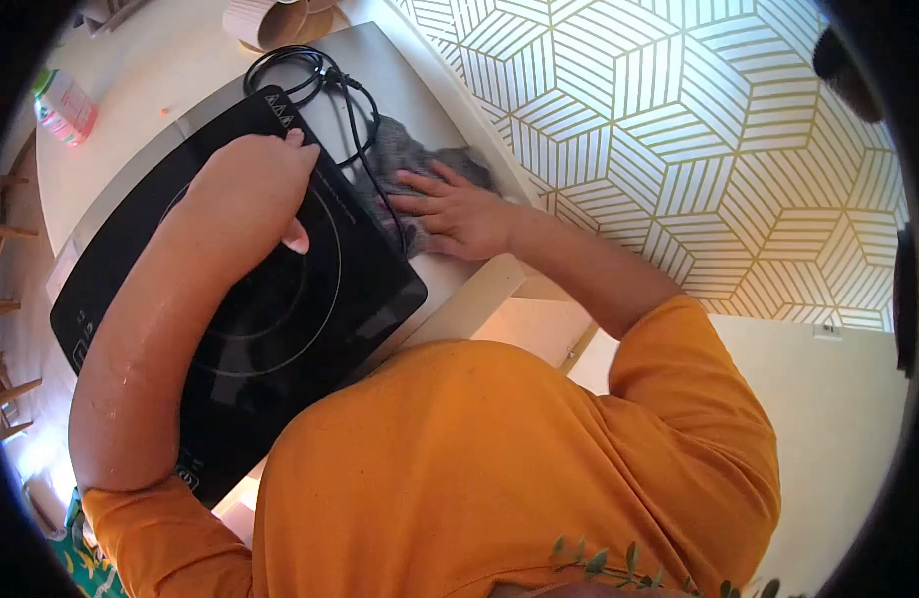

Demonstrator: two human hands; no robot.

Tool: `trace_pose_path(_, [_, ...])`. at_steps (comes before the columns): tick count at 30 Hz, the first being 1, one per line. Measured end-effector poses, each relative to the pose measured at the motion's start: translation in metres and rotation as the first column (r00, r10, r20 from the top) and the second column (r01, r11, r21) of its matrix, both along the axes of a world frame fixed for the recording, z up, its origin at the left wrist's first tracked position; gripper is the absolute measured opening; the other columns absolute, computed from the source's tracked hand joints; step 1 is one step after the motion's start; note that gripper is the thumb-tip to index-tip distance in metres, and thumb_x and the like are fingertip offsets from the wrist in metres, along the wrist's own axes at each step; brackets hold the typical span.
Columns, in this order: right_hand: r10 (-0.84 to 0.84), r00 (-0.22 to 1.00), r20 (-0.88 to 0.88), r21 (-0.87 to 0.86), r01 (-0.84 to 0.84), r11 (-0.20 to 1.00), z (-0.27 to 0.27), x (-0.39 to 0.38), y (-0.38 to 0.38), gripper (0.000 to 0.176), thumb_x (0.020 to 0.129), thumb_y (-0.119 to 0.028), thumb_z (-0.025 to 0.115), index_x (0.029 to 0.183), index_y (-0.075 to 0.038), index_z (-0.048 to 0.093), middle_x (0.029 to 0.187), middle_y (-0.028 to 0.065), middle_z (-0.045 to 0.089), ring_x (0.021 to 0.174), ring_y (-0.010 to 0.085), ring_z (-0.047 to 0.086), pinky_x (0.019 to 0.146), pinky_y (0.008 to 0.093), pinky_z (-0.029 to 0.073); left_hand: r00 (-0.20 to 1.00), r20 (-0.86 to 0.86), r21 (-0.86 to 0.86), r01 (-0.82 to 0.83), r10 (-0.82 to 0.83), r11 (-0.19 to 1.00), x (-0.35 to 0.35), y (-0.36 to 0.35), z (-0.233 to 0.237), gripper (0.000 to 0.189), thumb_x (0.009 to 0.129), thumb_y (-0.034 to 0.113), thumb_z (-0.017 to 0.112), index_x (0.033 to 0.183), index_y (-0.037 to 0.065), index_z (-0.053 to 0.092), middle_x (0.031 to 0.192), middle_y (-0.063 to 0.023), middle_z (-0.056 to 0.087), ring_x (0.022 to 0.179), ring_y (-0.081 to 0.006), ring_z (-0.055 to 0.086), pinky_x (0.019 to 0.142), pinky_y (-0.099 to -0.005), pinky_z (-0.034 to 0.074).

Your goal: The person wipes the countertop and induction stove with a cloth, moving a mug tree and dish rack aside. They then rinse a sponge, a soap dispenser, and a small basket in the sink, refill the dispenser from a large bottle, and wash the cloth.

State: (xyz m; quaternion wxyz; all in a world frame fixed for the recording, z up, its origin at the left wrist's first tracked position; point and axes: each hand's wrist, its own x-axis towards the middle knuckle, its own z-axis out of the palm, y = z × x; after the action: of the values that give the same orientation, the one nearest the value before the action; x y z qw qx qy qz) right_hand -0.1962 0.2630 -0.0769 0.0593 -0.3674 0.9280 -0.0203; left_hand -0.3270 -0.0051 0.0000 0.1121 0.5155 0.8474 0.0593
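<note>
A black induction cooktop [280, 309] with a thin ring marked on its glass lies at a slant before me. My left hand [245, 189] reaches over it, with its fingers curled at the far right edge and the thumb apart on the glass. The fingertips are partly hidden. Beside that edge, my right hand [464, 214] lies flat with spread fingers on a crumpled grey cloth [405, 149]. A black power cord [355, 125] is coiled near the cooktop's upper corner, and a length of it runs down across the cloth beside my right fingers.
The cooktop rests on a light counter [375, 65] against a wall with a gold geometric pattern [639, 110]. A pink bottle with a green cap [66, 108] stands at the far left. A beige ribbed container [265, 22] lies at the top. Wooden legs [11, 309] show at the left.
</note>
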Motion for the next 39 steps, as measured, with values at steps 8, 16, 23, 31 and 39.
trace_pose_path(8, [-0.107, 0.994, -0.004, 0.007, 0.107, 0.994, -0.029, -0.125, -0.043, 0.048, 0.083, -0.033, 0.052, 0.130, -0.019, 0.050, 0.134, 0.0036, 0.045, 0.127, 0.0270, 0.038, 0.106, 0.0474, 0.026, 0.996, -0.049, -0.115, 0.071, -0.077, 0.991, -0.007, 0.004, 0.003, 0.080, 0.061, 0.022, 0.078, 0.128, -0.005, 0.046, 0.131, -0.0227, 0.047, 0.119, -0.0322, 0.050, 0.099, -0.0355, 0.041])
trace_pose_path(16, [-0.396, 0.916, -0.063, 0.000, 0.397, 0.918, -0.030, -0.211, -0.010, 0.048, 0.086, -0.036, 0.046, 0.132, -0.024, 0.045, 0.129, 0.0057, 0.053, 0.122, 0.0270, 0.046, 0.102, 0.0515, 0.031, 0.996, -0.063, -0.119, 0.051, -0.059, 0.992, -0.006, 0.004, -0.002, 0.079, 0.063, 0.022, 0.078, 0.129, -0.004, 0.044, 0.133, -0.0218, 0.046, 0.119, -0.0320, 0.050, 0.099, -0.0355, 0.041])
trace_pose_path(23, [-0.382, 0.799, -0.465, 0.268, 0.538, 0.799, -0.009, -0.217, 0.014, 0.027, 0.085, -0.019, 0.043, 0.096, -0.006, 0.063, 0.094, 0.0144, 0.067, 0.092, 0.0295, 0.063, 0.090, 0.0390, 0.043, 1.000, 0.021, -0.241, 0.001, 0.004, 0.971, -0.005, 0.010, 0.010, 0.087, 0.056, 0.022, 0.080, 0.131, -0.002, 0.043, 0.135, -0.0193, 0.044, 0.122, -0.0307, 0.047, 0.100, -0.0362, 0.039])
trace_pose_path(31, [-0.391, 0.898, -0.199, 0.552, 0.433, 0.713, 0.020, -0.121, 0.023, 0.032, 0.088, -0.021, 0.039, 0.105, -0.005, 0.062, 0.101, 0.0141, 0.063, 0.098, 0.0279, 0.059, 0.093, 0.0401, 0.040, 0.998, -0.035, -0.201, -0.060, 0.055, 0.978, 0.000, 0.009, -0.007, 0.087, 0.051, 0.018, 0.082, 0.129, 0.002, 0.047, 0.132, -0.0161, 0.048, 0.117, -0.0306, 0.050, 0.098, -0.0377, 0.041])
trace_pose_path(39, [-0.366, 0.867, -0.338, 0.389, 0.483, 0.784, 0.007, 0.100, 0.048, 0.026, 0.081, -0.015, 0.046, 0.099, -0.007, 0.062, 0.082, 0.0128, 0.067, 0.087, 0.0295, 0.063, 0.102, 0.0456, 0.032, 0.989, -0.127, -0.203, -0.100, 0.075, 0.974, 0.018, 0.012, -0.002, 0.081, 0.051, 0.018, 0.084, 0.124, 0.001, 0.052, 0.126, -0.0145, 0.053, 0.115, -0.0300, 0.050, 0.098, -0.0373, 0.040])
